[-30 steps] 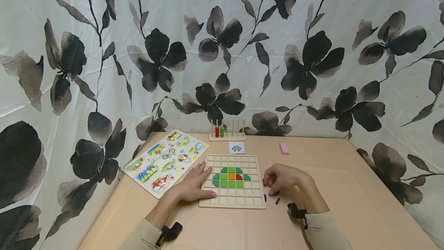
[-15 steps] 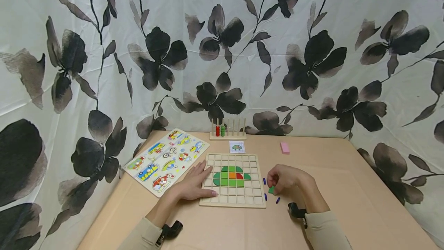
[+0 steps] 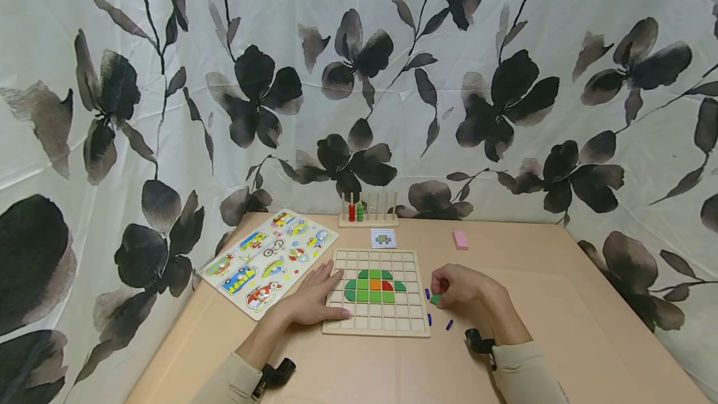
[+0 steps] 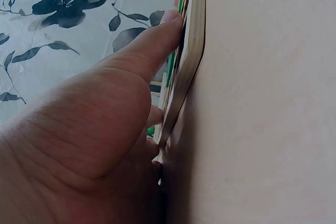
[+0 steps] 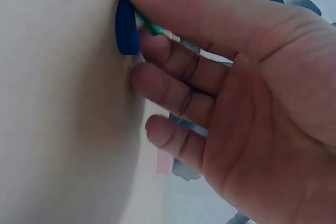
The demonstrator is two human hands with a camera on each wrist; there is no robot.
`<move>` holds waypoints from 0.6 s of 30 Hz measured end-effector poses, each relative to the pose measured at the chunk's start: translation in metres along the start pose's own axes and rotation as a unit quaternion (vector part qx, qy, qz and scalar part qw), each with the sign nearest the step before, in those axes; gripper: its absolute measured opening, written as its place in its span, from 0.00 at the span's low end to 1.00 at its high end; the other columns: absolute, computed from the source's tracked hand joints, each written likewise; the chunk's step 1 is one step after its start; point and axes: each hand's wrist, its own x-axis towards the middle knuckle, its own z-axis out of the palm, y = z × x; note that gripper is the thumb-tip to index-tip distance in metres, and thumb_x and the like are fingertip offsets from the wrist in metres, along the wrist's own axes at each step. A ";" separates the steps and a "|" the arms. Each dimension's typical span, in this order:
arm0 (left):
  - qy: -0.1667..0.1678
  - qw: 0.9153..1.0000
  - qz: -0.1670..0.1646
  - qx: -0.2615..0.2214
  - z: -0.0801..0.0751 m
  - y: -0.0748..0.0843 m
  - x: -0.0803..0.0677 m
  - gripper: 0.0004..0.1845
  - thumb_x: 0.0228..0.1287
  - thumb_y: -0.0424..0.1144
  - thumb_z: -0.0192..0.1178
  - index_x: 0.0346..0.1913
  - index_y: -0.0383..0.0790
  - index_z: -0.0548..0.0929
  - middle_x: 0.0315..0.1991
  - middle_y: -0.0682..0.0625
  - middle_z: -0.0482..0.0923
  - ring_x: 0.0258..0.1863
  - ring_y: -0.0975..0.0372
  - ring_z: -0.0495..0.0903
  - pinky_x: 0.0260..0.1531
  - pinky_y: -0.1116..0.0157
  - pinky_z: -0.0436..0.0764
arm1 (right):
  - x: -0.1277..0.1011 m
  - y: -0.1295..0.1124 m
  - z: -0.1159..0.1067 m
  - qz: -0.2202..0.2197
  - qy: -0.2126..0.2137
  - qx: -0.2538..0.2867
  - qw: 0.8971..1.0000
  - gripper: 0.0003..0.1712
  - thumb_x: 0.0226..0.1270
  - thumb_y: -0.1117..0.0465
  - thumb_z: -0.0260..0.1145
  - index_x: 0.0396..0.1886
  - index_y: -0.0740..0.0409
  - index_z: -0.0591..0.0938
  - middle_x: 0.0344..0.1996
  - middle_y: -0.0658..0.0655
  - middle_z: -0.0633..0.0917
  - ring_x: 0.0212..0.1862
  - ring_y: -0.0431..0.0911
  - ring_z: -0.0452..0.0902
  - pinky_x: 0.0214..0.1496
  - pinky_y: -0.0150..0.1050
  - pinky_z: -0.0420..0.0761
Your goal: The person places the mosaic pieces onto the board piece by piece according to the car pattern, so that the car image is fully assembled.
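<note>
A wooden grid board (image 3: 374, 327) lies in the middle of the table. Green, orange and red tiles (image 3: 368, 295) fill a domed shape in its squares. My left hand (image 3: 310, 297) rests on the board's left edge with fingers spread. In the left wrist view, the thumb (image 4: 157, 38) lies against the board's side (image 4: 191, 40). Just right of the board, my right hand (image 3: 462, 287) pinches a small green tile (image 3: 435, 298) between thumb and index finger. The other fingers curl loosely. Beside that tile is a blue piece (image 5: 127, 27) in the right wrist view.
Small dark blue pieces (image 3: 449, 324) lie near the board's right edge. Behind it are a picture card (image 3: 383, 238) and a peg rack (image 3: 367, 224) with red and green beads. A picture puzzle board (image 3: 269, 260) lies left, a pink block (image 3: 460, 240) back right.
The green tile, mostly under my right fingers at first, has shifted slightly away from me and turned, now held in the fingertips. My left hand stays put on the board.
</note>
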 end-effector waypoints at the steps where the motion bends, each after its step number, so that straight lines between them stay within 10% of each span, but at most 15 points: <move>1: 0.000 1.000 0.000 0.000 0.000 0.000 0.000 0.55 0.63 0.70 0.64 0.84 0.43 0.56 0.86 0.37 0.37 0.85 0.44 0.37 0.83 0.43 0.40 | 0.001 0.000 0.000 -0.004 0.000 0.003 1.000 0.11 0.58 0.69 0.79 0.31 0.60 0.82 0.26 0.49 0.78 0.33 0.44 0.73 0.34 0.33 0.71; 18: -0.001 1.000 -0.003 -0.004 0.000 0.002 0.000 0.55 0.64 0.69 0.65 0.84 0.43 0.56 0.86 0.37 0.37 0.85 0.44 0.37 0.84 0.44 0.39 | 0.010 -0.008 -0.001 -0.035 0.093 0.041 0.994 0.11 0.73 0.70 0.62 0.46 0.58 0.89 0.40 0.55 0.87 0.41 0.47 0.76 0.38 0.34 0.77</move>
